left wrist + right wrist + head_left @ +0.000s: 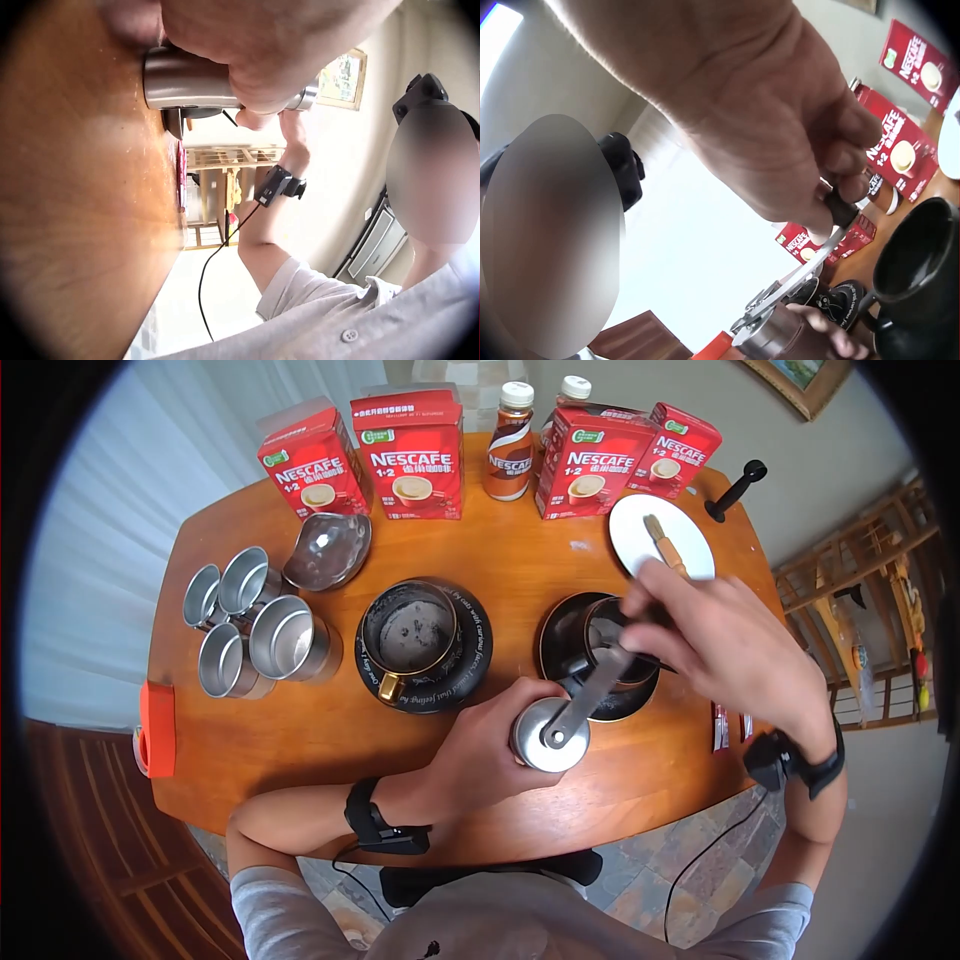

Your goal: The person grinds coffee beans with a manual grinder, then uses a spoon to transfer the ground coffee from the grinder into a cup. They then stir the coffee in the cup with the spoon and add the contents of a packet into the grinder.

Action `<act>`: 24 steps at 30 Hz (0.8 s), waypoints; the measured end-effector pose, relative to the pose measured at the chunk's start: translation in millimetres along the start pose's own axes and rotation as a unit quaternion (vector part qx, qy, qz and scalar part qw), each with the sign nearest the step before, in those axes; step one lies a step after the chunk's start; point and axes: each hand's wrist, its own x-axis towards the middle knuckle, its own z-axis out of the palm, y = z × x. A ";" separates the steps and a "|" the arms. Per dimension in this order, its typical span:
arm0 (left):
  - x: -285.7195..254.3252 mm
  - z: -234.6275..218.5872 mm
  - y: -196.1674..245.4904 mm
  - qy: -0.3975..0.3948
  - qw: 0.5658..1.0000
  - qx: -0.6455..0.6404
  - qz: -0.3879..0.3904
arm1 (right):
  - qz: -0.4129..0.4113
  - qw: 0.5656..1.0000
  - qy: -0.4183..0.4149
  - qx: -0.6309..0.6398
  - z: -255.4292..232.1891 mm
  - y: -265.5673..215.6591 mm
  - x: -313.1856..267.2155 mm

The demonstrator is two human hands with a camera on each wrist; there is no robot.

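Your left hand (470,758) has its fingers wrapped round the grinder (538,743); your right hand (738,645) has its fingers curled closed on the crank knob (841,208); the crank (601,687) crosses over one mug's edge just beyond your left fingertips; 2 black mugs (408,628) on 2 saucers (474,650), one each side beyond the left fingers; 4 metal cups (285,641) farther left; 4 red boxes (413,468), 2 bottles (510,458) past both hands; 1 plate (628,532), 1 brush (667,548) just beyond right fingers.

Left hand (475,755) gripping a metal grinder (545,756), right hand (740,645) at its crank (598,688), red boxes (412,465) behind
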 end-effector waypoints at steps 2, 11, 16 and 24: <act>0.8 0.0 2.1 -0.010 1.000 -0.017 -0.022 | 0.050 0.998 -0.037 0.013 -8.4 -11.0 -24.7; 3.1 -1.0 3.9 0.001 0.999 -0.035 -0.005 | -0.129 0.976 -0.175 0.025 15.6 -77.3 -83.4; 3.5 -1.3 4.1 -0.008 0.999 -0.049 -0.016 | -0.273 0.956 -0.062 -0.091 58.3 -137.1 -32.7; 2.5 4.7 -10.1 0.042 0.995 0.002 0.085 | -0.139 0.990 0.020 -0.019 51.7 -95.2 76.3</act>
